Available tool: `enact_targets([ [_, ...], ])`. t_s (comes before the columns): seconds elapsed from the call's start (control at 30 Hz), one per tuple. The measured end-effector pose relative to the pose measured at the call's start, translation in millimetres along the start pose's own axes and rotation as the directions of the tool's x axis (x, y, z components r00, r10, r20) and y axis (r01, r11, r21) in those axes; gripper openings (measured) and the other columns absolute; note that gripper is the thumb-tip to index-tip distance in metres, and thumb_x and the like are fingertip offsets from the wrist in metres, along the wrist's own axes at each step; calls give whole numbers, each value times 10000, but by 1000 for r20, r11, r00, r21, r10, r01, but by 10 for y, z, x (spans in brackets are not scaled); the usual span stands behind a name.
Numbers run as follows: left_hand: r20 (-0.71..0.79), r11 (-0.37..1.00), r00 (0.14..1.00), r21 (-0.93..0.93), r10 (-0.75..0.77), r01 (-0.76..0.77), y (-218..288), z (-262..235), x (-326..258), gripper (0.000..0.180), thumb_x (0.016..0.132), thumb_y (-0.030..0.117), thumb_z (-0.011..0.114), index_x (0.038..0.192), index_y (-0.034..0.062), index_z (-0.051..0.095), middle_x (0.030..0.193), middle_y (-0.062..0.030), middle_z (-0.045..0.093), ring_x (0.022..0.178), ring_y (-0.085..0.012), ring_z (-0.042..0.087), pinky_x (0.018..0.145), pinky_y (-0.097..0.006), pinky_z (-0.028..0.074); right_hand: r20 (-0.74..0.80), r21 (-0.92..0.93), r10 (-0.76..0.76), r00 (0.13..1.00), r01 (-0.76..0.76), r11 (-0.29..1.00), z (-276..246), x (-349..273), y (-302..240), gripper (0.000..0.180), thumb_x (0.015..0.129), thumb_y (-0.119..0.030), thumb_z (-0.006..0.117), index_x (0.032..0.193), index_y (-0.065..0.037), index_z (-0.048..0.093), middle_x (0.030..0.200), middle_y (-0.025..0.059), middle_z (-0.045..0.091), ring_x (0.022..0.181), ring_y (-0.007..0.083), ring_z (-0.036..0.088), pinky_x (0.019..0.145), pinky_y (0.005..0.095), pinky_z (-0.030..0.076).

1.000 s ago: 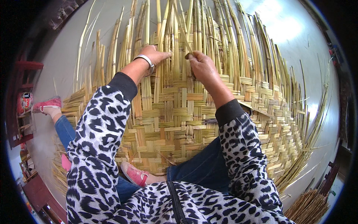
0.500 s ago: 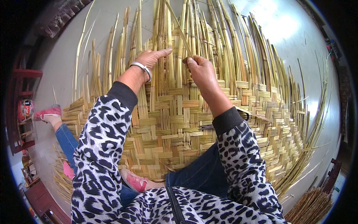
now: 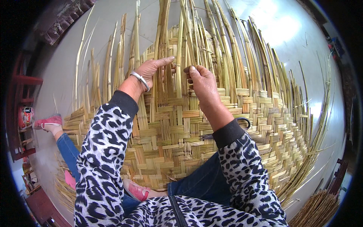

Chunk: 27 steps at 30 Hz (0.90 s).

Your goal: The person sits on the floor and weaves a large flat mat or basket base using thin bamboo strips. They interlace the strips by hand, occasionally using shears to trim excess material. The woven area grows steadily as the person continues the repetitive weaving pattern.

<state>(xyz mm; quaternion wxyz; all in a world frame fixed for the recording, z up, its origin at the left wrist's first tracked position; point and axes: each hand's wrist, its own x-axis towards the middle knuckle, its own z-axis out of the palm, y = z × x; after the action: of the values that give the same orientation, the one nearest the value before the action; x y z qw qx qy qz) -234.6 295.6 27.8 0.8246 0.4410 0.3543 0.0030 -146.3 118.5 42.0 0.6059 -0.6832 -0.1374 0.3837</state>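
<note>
A woven mat of split reed strips point(image 3: 177, 151) spreads under and before me, its unwoven reed strips point(image 3: 163, 34) pointing away at the far side. My left hand point(image 3: 151, 72), with a pale bangle at the wrist, reaches round several raised strips. Its thumb is stretched across them and the other fingers are partly hidden behind. My right hand point(image 3: 203, 81), just to the right, has thumb and forefinger pinched at the lower end of a slanting reed strip point(image 3: 189, 41). A black-handled tool point(image 3: 245, 123) lies on the mat, partly covered by my right sleeve.
Long loose reeds point(image 3: 321, 125) lie along the mat's right side. A bundle of brown stalks point(image 3: 315, 208) is at the lower right. Red wooden furniture point(image 3: 28, 81) stands at the left. My folded legs and a pink shoe point(image 3: 136, 189) rest at the mat's near edge.
Both hands have come slightly nearer to me. The slanting strip at my right hand stands more upright, and strips by my left hand have shifted. More of the black-handled tool shows.
</note>
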Motion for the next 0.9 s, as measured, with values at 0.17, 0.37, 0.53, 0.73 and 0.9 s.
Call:
enact_targets([
  [0.17,179,996,983,-78,-36,51,28,42,-64,295,878,278,728,1029,38,647,911,-70,688,804,-161,680,722,-342,607,-17,50,24,1000,-23,998,21,44,22,254,1018,-234,479,1072,-28,618,924,18,618,819,109,561,730,276,471],
  [0.37,-62,985,993,147,99,-89,-60,182,-7,255,811,167,786,991,23,676,895,-70,697,806,-159,668,691,-305,553,5,119,-10,1000,10,993,83,30,65,251,1036,-183,449,1141,19,554,1031,80,608,936,170,618,845,314,531],
  [0.53,-84,990,991,100,109,-100,-107,142,3,211,817,107,753,974,-13,680,904,-98,708,780,-183,676,723,-338,551,26,62,-8,1000,6,998,93,98,167,266,1041,-186,430,1137,31,550,1103,106,598,1027,192,613,908,333,517],
  [0.73,-221,974,967,210,127,-80,-132,115,23,135,801,98,713,920,35,701,921,-75,701,800,-173,658,765,-333,535,33,0,-27,999,27,1000,63,159,291,279,1030,-195,450,1131,38,567,1082,97,619,1015,167,605,896,305,493],
  [0.9,-243,976,954,172,174,-134,-163,141,1,135,789,130,682,876,32,717,904,-43,704,883,-160,629,880,-317,471,2,-12,18,1000,-18,1000,34,218,300,289,1021,-202,467,1126,45,574,1049,78,627,985,143,602,870,292,491],
])
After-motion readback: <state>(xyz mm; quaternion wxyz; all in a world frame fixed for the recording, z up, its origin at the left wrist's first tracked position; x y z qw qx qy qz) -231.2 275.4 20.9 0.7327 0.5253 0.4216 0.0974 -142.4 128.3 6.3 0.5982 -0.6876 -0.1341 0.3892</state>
